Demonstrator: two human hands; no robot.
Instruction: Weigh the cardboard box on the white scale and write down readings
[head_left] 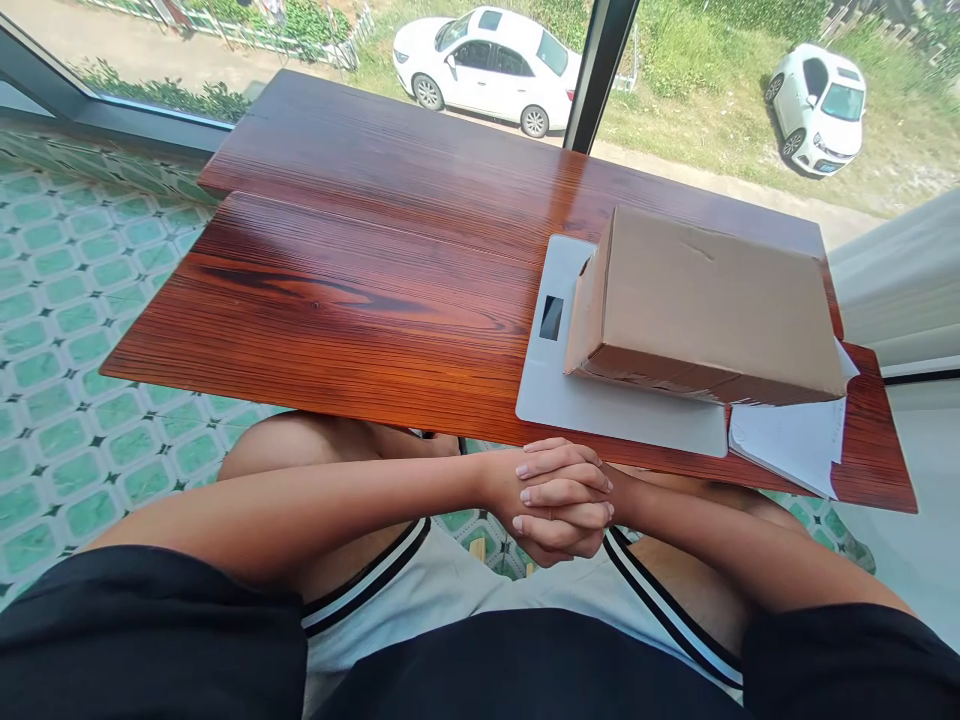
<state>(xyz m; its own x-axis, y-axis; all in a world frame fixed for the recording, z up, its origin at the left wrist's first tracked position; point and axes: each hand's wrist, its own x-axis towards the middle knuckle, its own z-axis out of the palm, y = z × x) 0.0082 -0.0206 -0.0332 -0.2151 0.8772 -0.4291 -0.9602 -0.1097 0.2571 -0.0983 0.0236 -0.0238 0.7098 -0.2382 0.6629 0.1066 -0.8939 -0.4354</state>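
My left hand [512, 495] and my right hand [598, 492] are clasped together, their fingers interlaced and folded over each other. Both are closed, and I see no object in them. They rest above my lap, just in front of the table's near edge. Closest to them is a flat, light grey scale [534, 385] with a small dark display. A brown cardboard box [720, 300] lies on the scale, covering much of it. White paper sheets [787, 435] stick out from beneath the box's right end, beside the scale.
The reddish-brown wooden table [322, 310] has a stepped left edge. Behind it are a window with a dark frame post [600, 75] and two white cars outside. A pale curtain [900, 290] hangs at right. Green-and-white floor tiles [60, 400] show at left.
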